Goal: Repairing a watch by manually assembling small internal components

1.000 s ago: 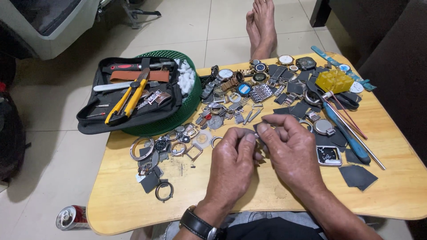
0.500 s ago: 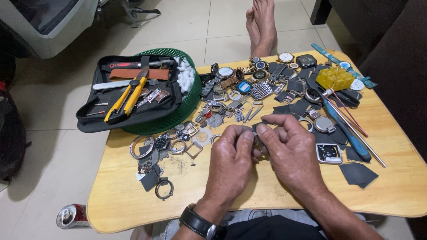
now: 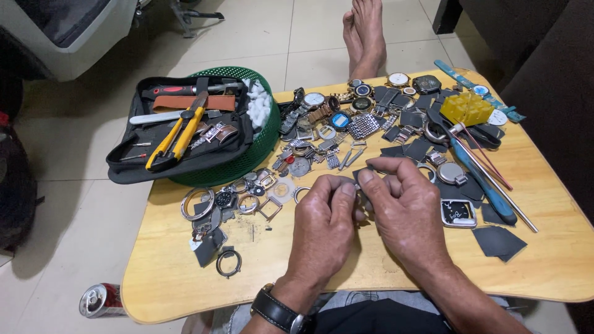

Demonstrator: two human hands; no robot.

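Note:
My left hand (image 3: 322,226) and my right hand (image 3: 405,207) meet above the middle of a low wooden table (image 3: 173,291). Together their fingertips pinch a small dark watch part (image 3: 361,180), mostly hidden by the fingers. A black wristwatch (image 3: 277,311) sits on my left wrist. Just beyond my hands lie several watch cases, rings and metal bracelets (image 3: 322,139). A square watch case (image 3: 458,213) rests right of my right hand.
A green basket (image 3: 260,145) at the table's left holds a black tool pouch (image 3: 179,133) with yellow pliers (image 3: 176,133). A yellow block (image 3: 465,108), long tools (image 3: 489,170) and dark patches (image 3: 498,240) lie right. Another person's bare feet (image 3: 365,34) rest beyond. A can (image 3: 102,301) lies on the floor.
My hands have stayed together over the table's middle, with only small finger shifts on the small part. Nothing else has moved.

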